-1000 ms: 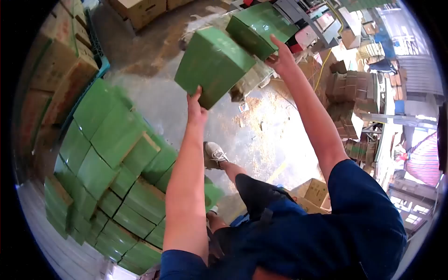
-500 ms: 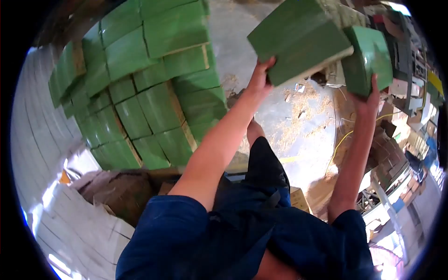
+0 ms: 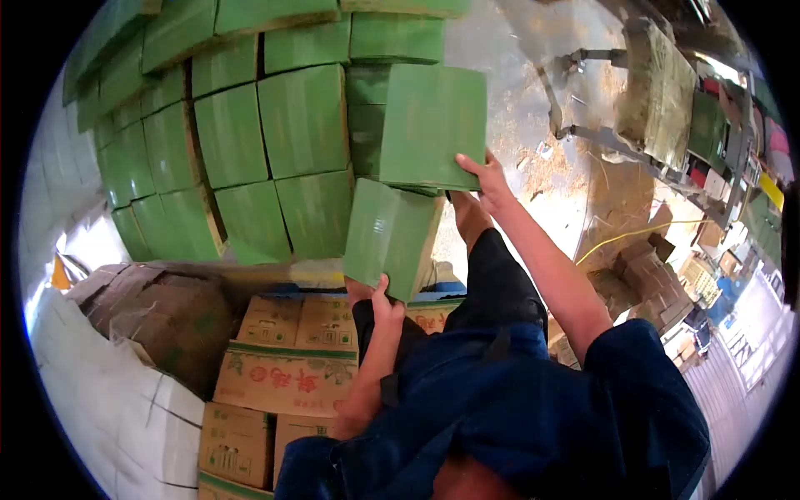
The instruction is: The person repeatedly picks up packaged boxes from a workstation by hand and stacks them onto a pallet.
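Observation:
Two green cardboard boxes are in my hands, close against the right end of a stack of similar green boxes. My left hand grips the near edge of the lower box, which is tilted, its thumb lying on the green face. Just beyond it, my right hand is closed on the near right corner of the upper box, thumb on top. The two boxes meet or overlap at their edges. The fingers under both boxes are hidden.
Brown printed cartons are stacked by my left side, near a plastic-wrapped brown bundle. A metal frame holds a pale block at the right. A yellow cable crosses the debris-strewn floor.
Both hands have swung left with their green boxes, from over the floor at the right to the green stack. My view has turned, and brown cartons now show below.

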`<state>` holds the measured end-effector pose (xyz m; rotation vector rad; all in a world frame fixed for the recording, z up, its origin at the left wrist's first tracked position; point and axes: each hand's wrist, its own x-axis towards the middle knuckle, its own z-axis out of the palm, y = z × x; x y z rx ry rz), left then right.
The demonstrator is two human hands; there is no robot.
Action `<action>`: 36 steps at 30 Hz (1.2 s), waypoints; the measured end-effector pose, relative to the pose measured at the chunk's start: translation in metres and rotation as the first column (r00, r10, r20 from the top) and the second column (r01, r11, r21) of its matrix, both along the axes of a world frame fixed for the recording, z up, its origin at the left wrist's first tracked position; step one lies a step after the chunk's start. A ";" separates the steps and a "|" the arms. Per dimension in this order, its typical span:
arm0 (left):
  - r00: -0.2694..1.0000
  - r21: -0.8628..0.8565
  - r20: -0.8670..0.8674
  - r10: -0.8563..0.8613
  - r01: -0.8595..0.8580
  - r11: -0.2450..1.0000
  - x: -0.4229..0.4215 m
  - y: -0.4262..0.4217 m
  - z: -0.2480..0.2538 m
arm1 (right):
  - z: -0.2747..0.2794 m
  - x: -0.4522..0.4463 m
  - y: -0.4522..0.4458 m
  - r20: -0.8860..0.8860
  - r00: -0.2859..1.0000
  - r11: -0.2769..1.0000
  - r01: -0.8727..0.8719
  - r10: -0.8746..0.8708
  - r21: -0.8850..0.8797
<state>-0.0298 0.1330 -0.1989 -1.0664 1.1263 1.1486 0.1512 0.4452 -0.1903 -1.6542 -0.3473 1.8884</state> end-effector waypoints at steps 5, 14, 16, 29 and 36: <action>0.976 0.015 -0.137 0.168 -0.167 0.986 0.043 -0.008 -0.068 | -0.083 -0.041 0.002 -0.152 0.988 1.000 -0.014 0.016 0.014; 0.973 0.140 -0.024 0.230 -0.224 0.964 0.043 0.031 -0.108 | -0.130 -0.051 0.008 0.491 0.812 0.927 -0.374 0.314 0.026; 0.966 0.158 -0.008 0.260 -0.255 0.954 0.042 0.021 -0.123 | -0.151 -0.030 -0.023 0.095 0.994 0.964 0.073 -0.050 -0.257; -0.338 -0.541 -0.679 -0.652 0.830 0.133 -0.015 0.154 -0.004 | -0.128 -0.040 0.009 0.404 0.849 0.890 -0.429 0.339 0.154; -0.541 -0.756 -0.578 -0.611 0.636 0.152 -0.023 0.305 -0.045 | -0.139 -0.052 0.001 0.430 0.835 0.892 -0.434 0.344 0.128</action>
